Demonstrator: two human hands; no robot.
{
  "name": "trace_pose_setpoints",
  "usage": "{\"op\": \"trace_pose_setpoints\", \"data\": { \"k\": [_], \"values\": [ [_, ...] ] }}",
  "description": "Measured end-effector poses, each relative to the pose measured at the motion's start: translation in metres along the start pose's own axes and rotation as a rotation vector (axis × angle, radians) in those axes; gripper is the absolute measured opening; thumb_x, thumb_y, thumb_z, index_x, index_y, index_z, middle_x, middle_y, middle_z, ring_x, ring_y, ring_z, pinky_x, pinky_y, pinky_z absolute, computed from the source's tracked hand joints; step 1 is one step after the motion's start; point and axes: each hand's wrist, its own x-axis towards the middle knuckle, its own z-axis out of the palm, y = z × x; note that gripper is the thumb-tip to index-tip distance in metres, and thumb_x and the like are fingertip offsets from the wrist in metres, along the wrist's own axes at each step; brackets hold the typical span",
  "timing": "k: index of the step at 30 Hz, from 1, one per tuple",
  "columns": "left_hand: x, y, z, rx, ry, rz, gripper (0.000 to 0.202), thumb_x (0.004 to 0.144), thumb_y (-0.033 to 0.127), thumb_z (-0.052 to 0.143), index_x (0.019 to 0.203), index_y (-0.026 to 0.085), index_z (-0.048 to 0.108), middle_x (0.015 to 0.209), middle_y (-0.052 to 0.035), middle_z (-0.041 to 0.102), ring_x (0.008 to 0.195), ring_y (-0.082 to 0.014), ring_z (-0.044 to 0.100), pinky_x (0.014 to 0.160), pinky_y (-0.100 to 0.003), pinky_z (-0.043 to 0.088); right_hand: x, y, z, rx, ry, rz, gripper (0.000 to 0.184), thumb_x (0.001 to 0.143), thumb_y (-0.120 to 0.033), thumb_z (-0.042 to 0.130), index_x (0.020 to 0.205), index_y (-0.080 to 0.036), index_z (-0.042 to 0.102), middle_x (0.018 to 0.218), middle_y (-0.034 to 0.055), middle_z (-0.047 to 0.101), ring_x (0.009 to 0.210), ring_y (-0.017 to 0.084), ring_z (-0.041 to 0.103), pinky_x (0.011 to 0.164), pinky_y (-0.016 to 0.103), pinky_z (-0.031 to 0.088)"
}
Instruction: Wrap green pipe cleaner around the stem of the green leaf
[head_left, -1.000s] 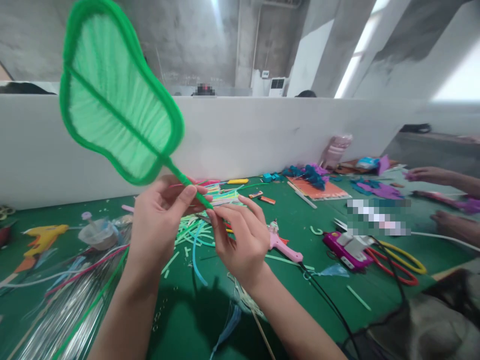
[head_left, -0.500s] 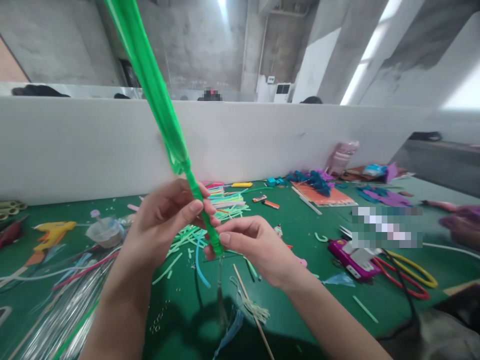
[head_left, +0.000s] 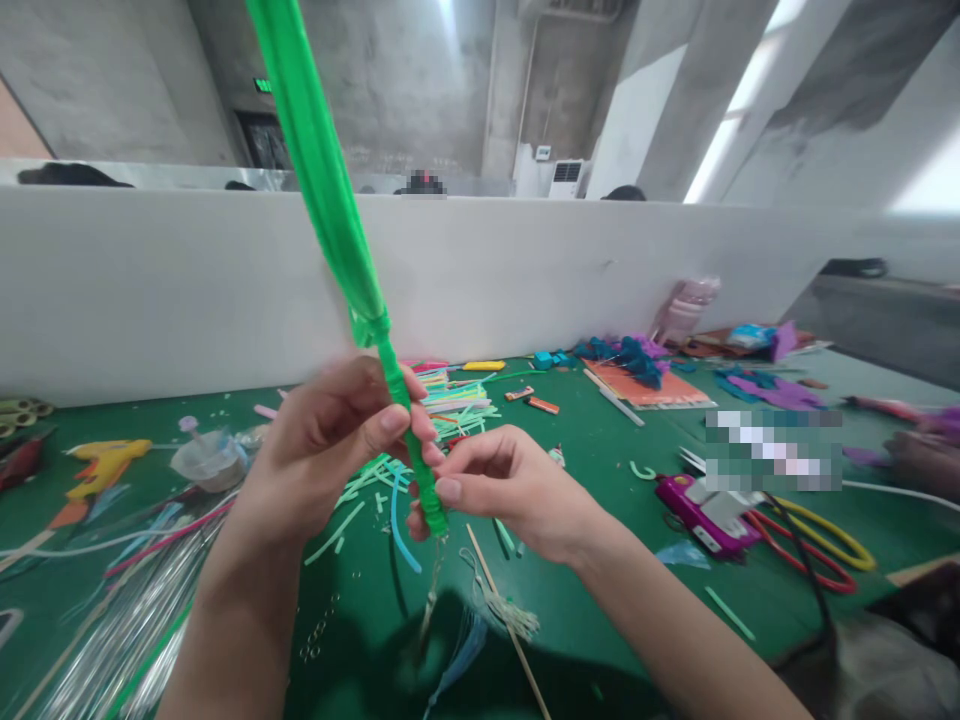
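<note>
The green fan point(head_left: 356, 260), turned from face-on to edge-on, leans toward eleven o'clock above the table point(head_left: 622, 450), apparently presenting its handle for handwork. Left hand point(head_left: 337, 430) pinches mid-handle; right hand point(head_left: 517, 490) pinches at its six-o'clock end.

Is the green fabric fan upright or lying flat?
Upright but tilted: the green fabric fan rises above the left hand, leaning toward the person's left, its green handle in that hand's fingers.
</note>
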Motion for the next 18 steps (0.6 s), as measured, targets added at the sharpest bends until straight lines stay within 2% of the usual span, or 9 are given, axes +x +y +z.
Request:
{"op": "trace_pose_setpoints", "data": {
  "k": [3,14,18],
  "values": [
    [0.0001,0.0004,0.0000,0.006,-0.015,0.014,0.014,0.090,0.020,0.065,0.103,0.023,0.070,0.075,-0.0003,0.069,0.065,-0.0132,0.068,0.058,-0.022,0.061,0.0003,0.0002,-0.0007,-0.013,-0.013,0.008,0.009,0.077,-0.027,0.081,0.075,-0.021,0.075,0.071,-0.0045,0.068,0.068,0.013,0.072,0.072,0.030,0.056],
    [-0.0012,0.0064,0.0042,-0.020,-0.030,0.014,0.013,0.088,0.022,0.067,0.100,0.022,0.073,0.072,-0.0011,0.067,0.061,-0.0127,0.066,0.056,-0.021,0.057,0.0013,-0.0051,0.0016,0.034,-0.102,0.078,0.009,0.074,-0.027,0.083,0.072,-0.022,0.077,0.068,-0.0040,0.070,0.070,0.016,0.074,0.071,0.033,0.060],
    [-0.0009,0.0068,0.0046,-0.008,-0.022,0.019,0.013,0.089,0.022,0.067,0.099,0.024,0.074,0.072,-0.0005,0.066,0.061,-0.0127,0.066,0.055,-0.021,0.056,0.0016,-0.0051,0.0030,0.048,-0.078,0.078,0.009,0.072,-0.028,0.085,0.070,-0.022,0.077,0.069,-0.0037,0.071,0.070,0.015,0.074,0.070,0.031,0.061]
  ]
}}
